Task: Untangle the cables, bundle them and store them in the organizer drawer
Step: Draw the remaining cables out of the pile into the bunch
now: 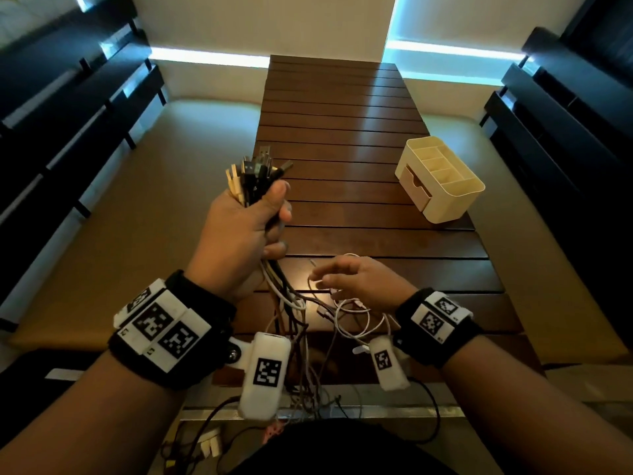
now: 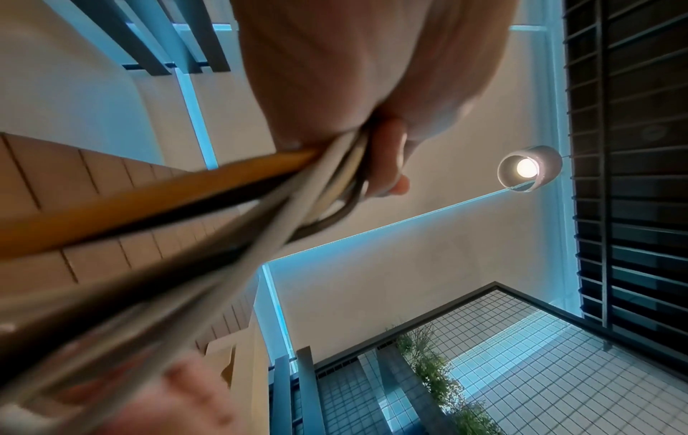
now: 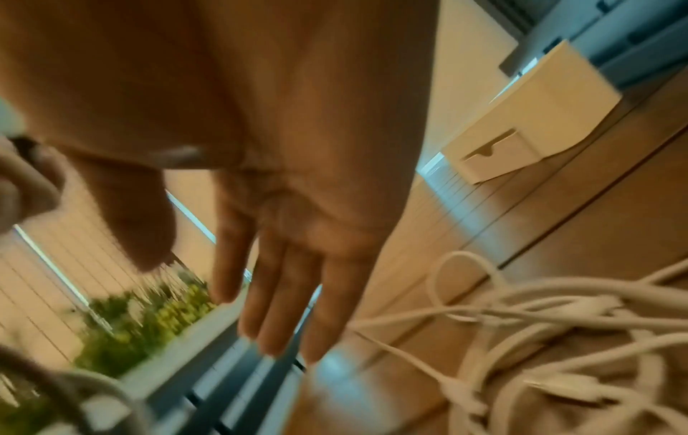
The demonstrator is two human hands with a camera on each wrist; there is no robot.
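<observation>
Meanwhile, gathered cables were gripped in the left hand; white cables beneath the right hand's relaxed fingers remained unbundled, organizer drawer unfilled.

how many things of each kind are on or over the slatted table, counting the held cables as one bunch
Cream plastic desk organizer with drawer: 1
Fistful of mixed black, white and yellow cables: 1
Loose tangle of white cables: 1
Hands, left hand and right hand: 2
Total: 5
</observation>
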